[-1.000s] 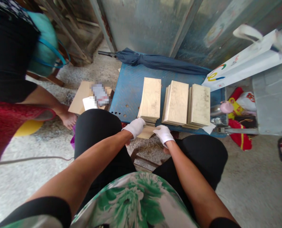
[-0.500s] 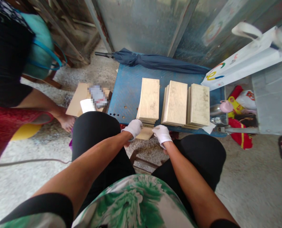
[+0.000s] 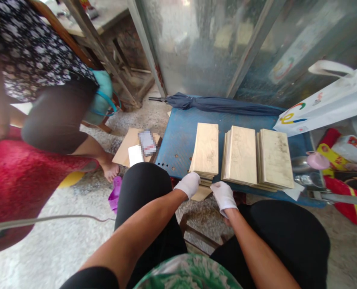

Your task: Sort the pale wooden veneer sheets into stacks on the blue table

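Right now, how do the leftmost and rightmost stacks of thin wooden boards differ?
The leftmost stack has faint marks on top; the rightmost stack has broader, darker smudges. The leftmost stack sits close to the left hand and right hand; the rightmost stack lies farther from both. The leftmost stack's top face looks narrower than the rightmost stack's. Both are pale, rectangular and lie flat.
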### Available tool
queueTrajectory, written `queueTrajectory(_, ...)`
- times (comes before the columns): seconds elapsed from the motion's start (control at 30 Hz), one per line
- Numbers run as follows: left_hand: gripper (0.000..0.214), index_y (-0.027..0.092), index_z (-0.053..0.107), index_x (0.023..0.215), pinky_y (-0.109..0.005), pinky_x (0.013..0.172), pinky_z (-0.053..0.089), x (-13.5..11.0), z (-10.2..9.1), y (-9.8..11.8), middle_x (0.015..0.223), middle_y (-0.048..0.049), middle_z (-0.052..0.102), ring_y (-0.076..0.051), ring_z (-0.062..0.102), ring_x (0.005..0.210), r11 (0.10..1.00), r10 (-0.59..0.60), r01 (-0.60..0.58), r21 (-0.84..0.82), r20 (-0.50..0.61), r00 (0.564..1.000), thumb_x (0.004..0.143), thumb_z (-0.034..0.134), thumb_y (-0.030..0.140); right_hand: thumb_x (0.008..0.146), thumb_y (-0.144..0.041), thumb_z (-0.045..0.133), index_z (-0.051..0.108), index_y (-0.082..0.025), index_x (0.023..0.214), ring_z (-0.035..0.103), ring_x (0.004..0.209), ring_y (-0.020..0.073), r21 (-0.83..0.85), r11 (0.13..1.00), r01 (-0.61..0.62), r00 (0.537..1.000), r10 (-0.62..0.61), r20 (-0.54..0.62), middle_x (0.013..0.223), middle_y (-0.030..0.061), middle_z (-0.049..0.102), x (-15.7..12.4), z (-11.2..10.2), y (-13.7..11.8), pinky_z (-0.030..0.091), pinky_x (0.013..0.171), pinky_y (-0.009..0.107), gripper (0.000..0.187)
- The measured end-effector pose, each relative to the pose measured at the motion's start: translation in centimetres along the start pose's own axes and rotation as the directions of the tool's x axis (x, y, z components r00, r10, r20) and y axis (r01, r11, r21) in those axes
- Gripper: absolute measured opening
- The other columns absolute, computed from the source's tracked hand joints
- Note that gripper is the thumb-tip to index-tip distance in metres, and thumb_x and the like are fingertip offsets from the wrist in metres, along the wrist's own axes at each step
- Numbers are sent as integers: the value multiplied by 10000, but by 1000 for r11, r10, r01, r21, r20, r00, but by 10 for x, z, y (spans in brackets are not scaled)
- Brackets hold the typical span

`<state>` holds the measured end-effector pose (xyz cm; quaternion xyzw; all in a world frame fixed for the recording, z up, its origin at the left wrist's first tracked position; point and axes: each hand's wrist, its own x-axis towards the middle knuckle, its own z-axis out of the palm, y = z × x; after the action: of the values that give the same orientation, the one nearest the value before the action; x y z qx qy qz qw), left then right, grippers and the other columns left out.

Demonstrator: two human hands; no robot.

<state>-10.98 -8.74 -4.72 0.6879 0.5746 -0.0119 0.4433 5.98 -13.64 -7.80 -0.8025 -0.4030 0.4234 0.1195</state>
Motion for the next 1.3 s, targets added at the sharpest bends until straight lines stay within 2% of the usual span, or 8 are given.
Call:
queueTrajectory(0.17, 232, 187, 755, 959, -249, 913, 485, 0, -10, 11, 997, -60, 725, -186, 660, 980, 999, 50, -51, -7, -94, 994, 842, 556, 207, 785, -306, 584, 696, -180, 812, 667, 866, 253, -9, 988, 157, 972, -156, -178, 879, 100, 722, -12, -7, -18, 493, 806, 352, 171)
queueTrajectory(0.3, 255, 226, 726, 1036, -247, 921, 474, 0, -25, 22, 1058, -44, 692, -174, 639, 1015, 1000, 7, -15, -20, -362, 932, 867, 536, 243, 820, -377, 555, 695, -143, 908, 653, 921, 256, 31, 905, 424, 834, -377, -403, 954, 132, 706, -19, -4, -30, 491, 887, 381, 286)
queueTrajectory(0.4, 275, 240, 708, 1074, -261, 938, 464, 1, -35, 25, 1085, -47, 669, -178, 629, 1024, 997, -74, 75, -17, -477, 876, 858, 537, 234, 854, -385, 513, 677, -114, 1042, 648, 928, 259, 22, 881, 473, 794, -416, -442, 1003, 157, 680, -18, 0, -34, 504, 888, 406, 369)
queueTrajectory(0.53, 331, 247, 656, 1120, -330, 850, 496, 3, -36, 25, 1100, -66, 648, -240, 622, 1013, 976, -129, 200, 90, -504, 854, 797, 593, 282, 858, -368, 512, 607, -80, 1207, 629, 961, 285, -69, 898, 435, 780, -414, -468, 1038, 182, 649, -14, 5, -35, 499, 899, 447, 462)
queueTrajectory(0.7, 298, 219, 626, 1098, -365, 754, 501, 3, -33, 27, 1032, -86, 649, -267, 639, 933, 944, -138, 251, 214, -436, 889, 836, 514, 306, 881, -335, 493, 517, -46, 1308, 540, 1168, 320, -175, 882, 438, 735, -463, -496, 1215, 229, 573, -14, 10, -36, 444, 993, 482, 516)
queueTrajectory(0.87, 363, 187, 583, 1182, -373, 779, 498, 3, -30, 30, 1099, -105, 636, -280, 626, 992, 937, -143, 259, 234, -419, 897, 849, 496, 303, 851, -322, 530, 420, 34, 1378, 381, 1348, 352, -176, 894, 412, 813, -448, -373, 1447, 280, 364, -14, 10, -37, 375, 1083, 462, 645)
queueTrajectory(1.07, 455, 140, 542, 1263, -350, 815, 499, 8, -28, 30, 1126, -137, 639, -280, 635, 1019, 948, -195, 273, 165, -377, 905, 837, 515, 297, 775, -332, 630, 466, 4, 1363, 420, 1328, 336, -30, 963, 267, 927, -265, -266, 1412, 249, 440, -11, 0, -45, 343, 1114, 420, 697)
queueTrajectory(1.3, 449, 130, 603, 1207, -298, 869, 496, 11, -35, 25, 1126, -127, 676, -255, 642, 1041, 969, -228, 195, -149, -253, 940, 783, 600, 277, 749, -383, 668, 539, -49, 1299, 489, 1256, 312, 100, 941, 324, 922, -291, -256, 1339, 207, 525, -9, -4, -45, 373, 1080, 413, 657)
